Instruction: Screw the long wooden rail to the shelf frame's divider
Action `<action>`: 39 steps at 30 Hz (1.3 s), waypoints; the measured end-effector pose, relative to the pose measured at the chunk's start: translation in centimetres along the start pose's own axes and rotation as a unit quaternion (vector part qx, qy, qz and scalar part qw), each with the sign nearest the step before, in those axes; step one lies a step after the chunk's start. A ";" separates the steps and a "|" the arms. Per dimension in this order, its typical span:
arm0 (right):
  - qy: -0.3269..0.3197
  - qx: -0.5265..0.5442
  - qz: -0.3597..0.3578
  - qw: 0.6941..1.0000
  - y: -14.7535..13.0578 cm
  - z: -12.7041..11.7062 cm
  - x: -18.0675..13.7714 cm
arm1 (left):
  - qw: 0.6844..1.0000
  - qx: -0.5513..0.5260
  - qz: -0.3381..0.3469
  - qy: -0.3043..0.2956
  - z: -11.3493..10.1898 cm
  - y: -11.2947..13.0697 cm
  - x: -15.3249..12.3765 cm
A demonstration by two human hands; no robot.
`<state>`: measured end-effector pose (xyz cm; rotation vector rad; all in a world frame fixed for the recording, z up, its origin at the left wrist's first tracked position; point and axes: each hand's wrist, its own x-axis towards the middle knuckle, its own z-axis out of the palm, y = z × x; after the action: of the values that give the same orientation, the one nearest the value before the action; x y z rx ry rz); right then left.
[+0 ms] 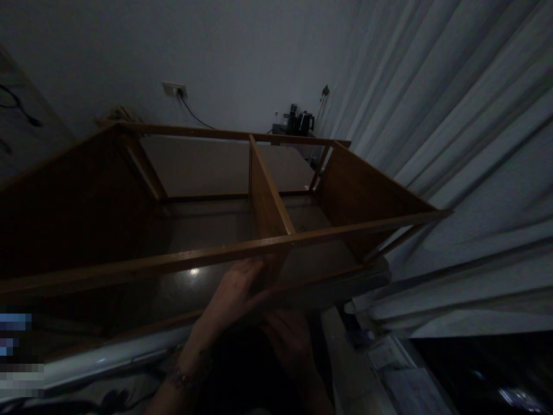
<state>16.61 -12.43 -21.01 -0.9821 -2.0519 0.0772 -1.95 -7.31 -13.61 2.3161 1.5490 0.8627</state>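
A wooden cabinet frame [207, 252] with open sides lies in front of me, split by an upright wooden divider [270, 187]. My left hand [235, 291] reaches below the near rail. Its fingers bend against the left of the divider's lower near part, and its thumb stretches to the right across the front. Just below, near the table edge, is my right hand [288, 337], its fingers curled and close together. Deep shadow hides what, if anything, lies between those fingers.
The frame rests on a pale table [341, 282]. Long curtains [475, 173] hang close on the right. Behind stand a dark kettle [306, 122] and a wall socket [174, 90] with a plugged-in cord. Papers [406, 386] lie at lower right.
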 end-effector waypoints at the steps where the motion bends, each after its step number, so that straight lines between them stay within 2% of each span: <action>1: 0.014 0.000 0.003 1.000 -0.1 0.3 -0.2 | 1.000 0.003 0.001 0.001 0.1 -0.1 0.0; 6: 0.110 0.021 0.005 0.994 -0.4 1.2 0.2 | 1.000 0.005 0.001 0.009 0.3 -0.3 0.0; 9: 0.139 0.038 0.032 0.989 -1.0 1.5 0.7 | 1.000 0.000 0.007 0.014 0.1 -0.1 0.1; 12: 0.127 0.102 0.121 0.979 -1.9 1.6 0.7 | 1.000 0.006 0.008 0.017 0.1 0.0 0.1; 16: 0.088 0.224 0.241 0.940 -2.9 1.8 0.3 | 1.000 0.006 0.007 0.012 0.0 0.0 0.2; 20: 0.061 0.275 0.273 0.920 -3.0 1.6 0.1 | 1.000 0.004 0.011 0.008 0.1 -0.1 0.0; 28: 0.042 0.294 0.326 0.897 -3.4 0.7 0.5 | 1.000 0.024 -0.003 0.006 0.4 -0.3 -0.1; 33: 0.059 0.336 0.409 0.846 -4.0 1.2 0.3 | 1.000 0.015 0.001 0.017 0.2 0.0 0.0; 39: 0.121 0.363 0.480 0.790 -4.6 2.7 -0.3 | 1.000 0.014 -0.007 0.004 0.4 -0.2 0.0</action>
<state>11.95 -15.10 -21.25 -1.3062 -0.9363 1.1214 -1.86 -7.18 -13.99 2.3198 1.5885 0.8535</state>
